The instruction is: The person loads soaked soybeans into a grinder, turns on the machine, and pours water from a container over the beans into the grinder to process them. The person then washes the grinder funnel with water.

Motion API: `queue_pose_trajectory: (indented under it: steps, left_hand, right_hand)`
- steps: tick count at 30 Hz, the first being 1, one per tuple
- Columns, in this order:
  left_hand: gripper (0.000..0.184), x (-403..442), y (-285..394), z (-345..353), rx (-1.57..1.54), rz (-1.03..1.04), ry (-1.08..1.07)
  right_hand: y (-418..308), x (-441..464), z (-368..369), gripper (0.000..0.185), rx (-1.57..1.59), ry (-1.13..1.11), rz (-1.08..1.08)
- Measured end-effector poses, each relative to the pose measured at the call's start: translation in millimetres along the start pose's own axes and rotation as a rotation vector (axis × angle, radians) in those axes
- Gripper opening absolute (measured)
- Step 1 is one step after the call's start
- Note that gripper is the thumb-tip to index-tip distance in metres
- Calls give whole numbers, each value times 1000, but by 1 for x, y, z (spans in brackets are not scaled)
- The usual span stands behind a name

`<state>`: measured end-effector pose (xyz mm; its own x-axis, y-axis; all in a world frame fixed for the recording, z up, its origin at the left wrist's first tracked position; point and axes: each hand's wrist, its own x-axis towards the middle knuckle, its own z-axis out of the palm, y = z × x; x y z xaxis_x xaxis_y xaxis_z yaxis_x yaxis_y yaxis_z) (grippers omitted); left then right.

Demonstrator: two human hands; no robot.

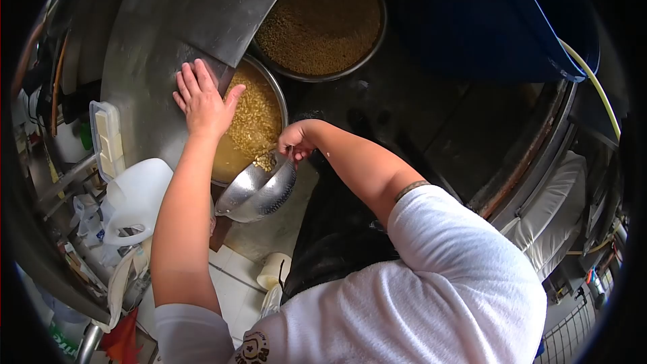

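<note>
My right hand [296, 141] is closed around the rim of a metal colander [259, 195], which is tilted at the near side of a round metal basin [279, 87]. A few pale beans cling inside the colander near its upper edge. Yellowish soaked beans [255, 111] sit in cloudy liquid in the basin. My left hand [205, 100] lies flat with fingers apart on the corner of a steel worktop [155, 47], above the basin's left side, and holds nothing.
Behind the basin stands a larger metal bowl [320, 20] of brown beans or grain. A big blue tub [485, 20] is at the upper right, with a yellow hose [593, 81]. On the left are a white plastic jug [138, 195] and a clear container [108, 138].
</note>
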<state>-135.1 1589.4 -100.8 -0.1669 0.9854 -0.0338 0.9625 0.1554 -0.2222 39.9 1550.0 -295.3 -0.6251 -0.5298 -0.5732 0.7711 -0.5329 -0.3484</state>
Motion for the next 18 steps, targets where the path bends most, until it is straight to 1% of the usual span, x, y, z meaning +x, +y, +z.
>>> queue_pose_trajectory:
  steps: [1, 2, 3, 4, 5, 6, 7, 9, 11, 13, 15, 17, 18]
  left_hand:
    - [112, 0, -6, 4, 9, 7, -6]
    - [111, 2, -11, 8, 17, 55, 44]
    - [110, 2, -12, 9, 22, 103, 94]
    - [107, 2, -8, 8, 27, 108, 137]
    - [107, 3, -6, 6, 26, 115, 135]
    - [106, 4, -4, 6, 24, 106, 140]
    - [104, 4, -3, 5, 21, 96, 146]
    - [103, 3, -3, 4, 20, 105, 143]
    - [104, 5, -4, 7, -2, 118, 164]
    - [104, 6, -4, 9, -13, 143, 174]
    - [103, 8, -4, 8, -13, 132, 157]
    - [101, 8, -3, 7, -14, 132, 131]
    - [101, 8, -4, 8, -18, 135, 127]
  right_hand:
    - [6, -9, 4, 15, -4, 86, -45]
    - [11, -19, 6, 22, 39, 175, -111]
    - [18, -31, 6, 22, 44, 172, -115]
    - [24, -47, 8, 34, 57, 219, -253]
    - [30, -64, 8, 49, 68, 270, -390]
    - [32, -86, 12, 73, 73, 366, -416]
    - [42, -95, 4, 73, 81, 369, -415]
    - [63, -115, -14, 75, -5, 629, -592]
    - [78, -153, -42, 75, 28, 715, -615]
    - [96, -179, -77, 70, 230, 714, -757]
    - [105, -215, -124, 73, 436, 753, -694]
    - [102, -224, -195, 71, 497, 924, -718]
    - [94, -234, -223, 71, 432, 1069, -680]
